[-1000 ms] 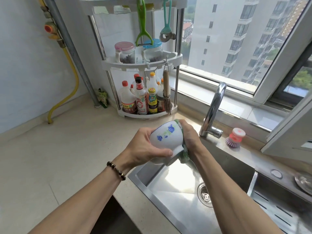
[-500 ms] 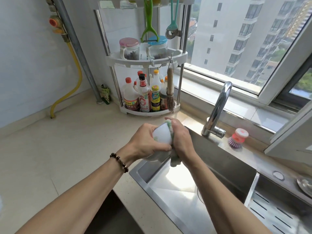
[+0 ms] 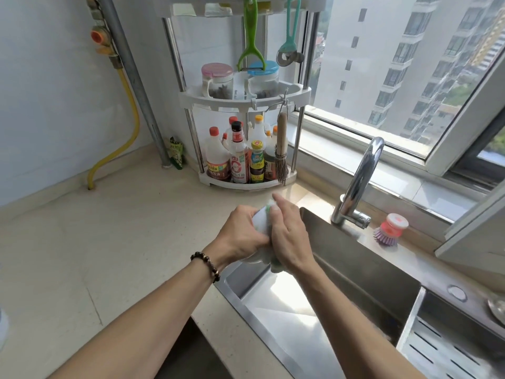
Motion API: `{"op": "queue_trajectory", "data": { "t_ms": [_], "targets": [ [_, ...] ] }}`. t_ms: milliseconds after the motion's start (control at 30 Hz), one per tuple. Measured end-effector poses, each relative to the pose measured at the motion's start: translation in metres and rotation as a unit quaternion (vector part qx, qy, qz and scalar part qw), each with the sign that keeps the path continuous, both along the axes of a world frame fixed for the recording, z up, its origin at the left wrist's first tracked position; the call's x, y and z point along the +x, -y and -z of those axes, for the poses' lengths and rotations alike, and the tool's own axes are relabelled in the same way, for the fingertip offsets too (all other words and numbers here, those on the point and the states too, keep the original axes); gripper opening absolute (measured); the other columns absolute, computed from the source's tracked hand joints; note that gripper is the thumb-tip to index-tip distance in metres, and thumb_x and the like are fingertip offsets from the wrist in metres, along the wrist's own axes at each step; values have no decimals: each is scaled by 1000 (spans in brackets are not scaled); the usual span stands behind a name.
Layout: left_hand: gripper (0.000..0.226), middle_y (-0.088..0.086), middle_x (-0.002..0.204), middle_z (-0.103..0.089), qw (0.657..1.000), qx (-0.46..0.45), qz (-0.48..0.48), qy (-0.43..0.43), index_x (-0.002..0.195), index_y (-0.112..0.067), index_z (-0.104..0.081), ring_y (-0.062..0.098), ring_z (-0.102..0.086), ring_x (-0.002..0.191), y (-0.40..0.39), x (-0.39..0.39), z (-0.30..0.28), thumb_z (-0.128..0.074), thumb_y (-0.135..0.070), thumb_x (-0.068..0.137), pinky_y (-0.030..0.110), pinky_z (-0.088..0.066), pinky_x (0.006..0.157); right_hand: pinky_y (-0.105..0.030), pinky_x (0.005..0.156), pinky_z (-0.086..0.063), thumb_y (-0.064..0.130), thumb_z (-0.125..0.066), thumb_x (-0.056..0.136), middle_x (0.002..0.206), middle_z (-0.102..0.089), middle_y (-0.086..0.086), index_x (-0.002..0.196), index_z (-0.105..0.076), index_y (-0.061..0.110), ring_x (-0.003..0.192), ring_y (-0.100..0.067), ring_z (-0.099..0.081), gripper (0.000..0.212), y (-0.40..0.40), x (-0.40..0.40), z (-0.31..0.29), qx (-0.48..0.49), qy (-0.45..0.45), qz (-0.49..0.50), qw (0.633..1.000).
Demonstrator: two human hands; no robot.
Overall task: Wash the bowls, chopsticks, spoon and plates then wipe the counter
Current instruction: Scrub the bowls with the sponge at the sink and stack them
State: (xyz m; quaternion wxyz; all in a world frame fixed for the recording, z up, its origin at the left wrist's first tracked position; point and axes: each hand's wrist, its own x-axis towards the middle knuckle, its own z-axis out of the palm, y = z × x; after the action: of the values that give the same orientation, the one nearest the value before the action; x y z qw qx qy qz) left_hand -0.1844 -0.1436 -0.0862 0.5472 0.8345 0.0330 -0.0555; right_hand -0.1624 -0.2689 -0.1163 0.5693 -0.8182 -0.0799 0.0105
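A white bowl (image 3: 261,221) is held over the left edge of the steel sink (image 3: 355,269). My left hand (image 3: 241,236) grips it from the left, fingers curled round its side. My right hand (image 3: 289,236) presses a green and white cloth (image 3: 274,265) against the bowl from the right. The hands hide most of the bowl and cloth. A bit of the cloth shows above the right hand's fingers and a bit hangs below its palm.
A chrome tap (image 3: 360,181) rises behind the sink, with a pink dish brush (image 3: 390,229) to its right. A corner rack (image 3: 246,149) of bottles and jars stands on the beige counter (image 3: 95,255). A slotted drain tray (image 3: 448,348) sits right of the basin.
The bowl has turned in my hands, so its blue flower pattern no longer shows. My right hand with the cloth has slid over the bowl's side. The view has tilted down a little.
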Motion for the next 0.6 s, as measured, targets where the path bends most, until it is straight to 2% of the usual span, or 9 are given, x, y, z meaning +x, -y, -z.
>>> {"op": "queue_trajectory", "data": {
  "t_ms": [67,100,167,233,300,367,433,500,600],
  "targets": [
    [21,13,73,-73,1000,17,13,-1,75,-3,-70,27,-71,65,2,-1,-1,-82,-11,61,53,-60,60,-36,106,-41,47,-35,100,137,-50,6,140,-53,34,121,-12,-51,46,0,0,2,25,-4,-8,1000],
    [24,12,75,-73,1000,21,20,6,77,-5,-72,28,-73,67,4,-3,-4,-84,-13,58,52,-61,61,-39,99,-48,49,-37,94,131,-56,1,131,-61,36,114,-18,-58,46,2,4,-1,66,-33,-1,997],
    [28,13,82,-74,999,7,31,22,85,-5,-74,29,-74,73,6,-7,-13,-88,-9,61,51,-62,64,-39,73,-58,45,-45,90,107,-68,-12,106,-70,23,90,-28,-68,37,11,16,-13,198,-140,4,970],
    [26,18,90,-74,998,-47,45,26,92,-2,-74,31,-74,78,6,-11,-24,-87,2,69,49,-63,65,-31,53,-55,37,-44,95,83,-69,-18,88,-67,9,66,-30,-68,37,22,20,-25,293,-250,-15,923],
    [30,18,95,-74,994,-86,60,16,96,-1,-75,29,-74,82,2,-14,-30,-86,6,69,44,-63,67,-28,50,-50,33,-42,97,66,-66,-15,76,-64,9,54,-28,-63,39,29,20,-26,319,-279,-11,906],
    [40,10,99,-75,994,-70,82,-19,102,-4,-75,23,-73,87,-3,-12,-36,-90,-2,65,39,-63,69,-29,52,-44,29,-45,96,59,-61,-10,69,-59,11,50,-25,-58,36,29,24,-24,294,-250,19,922],
    [41,4,96,-76,990,14,119,-70,102,-10,-74,20,-73,88,-5,-2,-43,-93,-13,66,35,-61,68,-24,46,-37,26,-49,93,55,-55,-5,62,-51,11,49,-19,-50,35,29,27,-29,200,-176,27,963],
    [39,4,92,-75,982,100,134,-89,97,-11,-74,21,-73,83,-2,8,-49,-94,-19,64,38,-63,69,-23,42,-30,29,-52,82,52,-46,0,57,-44,12,48,-14,-40,31,26,32,-34,91,-79,3,993],
    [34,8,88,-74,987,105,102,-69,90,-9,-73,24,-73,79,7,8,-45,-93,-13,63,42,-63,73,-25,48,-33,24,-56,87,55,-47,7,55,-44,18,48,-7,-43,35,21,34,-34,84,-15,-17,996]
  ]
}}
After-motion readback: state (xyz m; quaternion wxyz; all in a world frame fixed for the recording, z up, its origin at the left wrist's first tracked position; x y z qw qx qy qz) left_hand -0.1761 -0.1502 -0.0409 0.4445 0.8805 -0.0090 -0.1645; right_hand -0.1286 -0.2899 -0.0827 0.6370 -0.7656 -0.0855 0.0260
